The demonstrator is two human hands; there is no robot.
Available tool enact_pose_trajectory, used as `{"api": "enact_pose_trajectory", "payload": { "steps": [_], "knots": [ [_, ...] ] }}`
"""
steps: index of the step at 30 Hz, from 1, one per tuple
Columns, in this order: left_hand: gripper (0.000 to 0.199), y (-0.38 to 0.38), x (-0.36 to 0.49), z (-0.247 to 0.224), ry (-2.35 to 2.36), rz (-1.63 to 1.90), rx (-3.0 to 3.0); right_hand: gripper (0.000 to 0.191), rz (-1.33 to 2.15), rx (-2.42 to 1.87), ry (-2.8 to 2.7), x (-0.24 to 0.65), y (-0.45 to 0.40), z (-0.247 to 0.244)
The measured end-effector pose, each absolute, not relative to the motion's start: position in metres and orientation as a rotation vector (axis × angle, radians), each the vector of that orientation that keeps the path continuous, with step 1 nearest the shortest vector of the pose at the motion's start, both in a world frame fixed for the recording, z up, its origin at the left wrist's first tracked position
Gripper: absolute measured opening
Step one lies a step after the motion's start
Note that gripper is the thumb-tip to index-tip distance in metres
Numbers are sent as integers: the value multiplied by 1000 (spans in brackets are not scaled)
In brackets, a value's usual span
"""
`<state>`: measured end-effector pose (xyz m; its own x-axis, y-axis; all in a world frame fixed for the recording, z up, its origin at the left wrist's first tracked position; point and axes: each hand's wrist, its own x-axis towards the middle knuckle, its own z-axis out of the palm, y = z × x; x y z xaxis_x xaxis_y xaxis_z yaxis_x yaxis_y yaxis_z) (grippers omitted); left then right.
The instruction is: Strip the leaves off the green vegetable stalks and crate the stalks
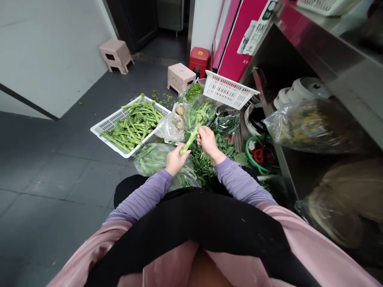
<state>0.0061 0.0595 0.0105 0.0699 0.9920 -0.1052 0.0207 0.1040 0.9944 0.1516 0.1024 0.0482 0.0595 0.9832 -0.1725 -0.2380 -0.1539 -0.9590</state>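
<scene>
A green broccoli stalk (192, 136) with a small floret at its upper end is held between both hands. My left hand (177, 159) is closed round the lower, cut end. Near the floret, my right hand (207, 141) pinches the side of the stem; whether a small leaf is also between those fingers, I cannot tell. Below and behind the hands lies a heap of green leaves (203, 163). A clear plastic bag of green stalks (152, 159) rests under my left hand. To the left, a white basket (103, 126) holds many similar trimmed stalks.
Pink stools (116, 54) and a red stool (199, 59) stand farther back. An upright white basket (229, 92) leans over bagged greens at the right. A steel shelf (338, 67) with a filled plastic bag (308, 125) borders the right side. A green basin (257, 159) sits beside it.
</scene>
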Motion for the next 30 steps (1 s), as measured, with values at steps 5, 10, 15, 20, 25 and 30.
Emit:
{"api": "enact_pose_trajectory", "payload": {
  "steps": [5,10,15,20,25,30],
  "knots": [
    [38,54,8,10,893,808,995,29,1502,-934,-710,157,98,44],
    [34,58,1,12,966,848,1118,35,1503,-863,-842,181,99,59],
    [37,58,-4,13,941,874,1156,41,1587,-850,-819,183,103,66],
    [37,47,-5,13,583,713,879,45,1899,-827,-595,174,105,61],
    [34,47,-8,9,436,531,610,39,1773,-915,-669,173,106,56],
    [39,34,-15,4,504,432,578,37,1758,-1101,-677,167,95,44]
  ]
}}
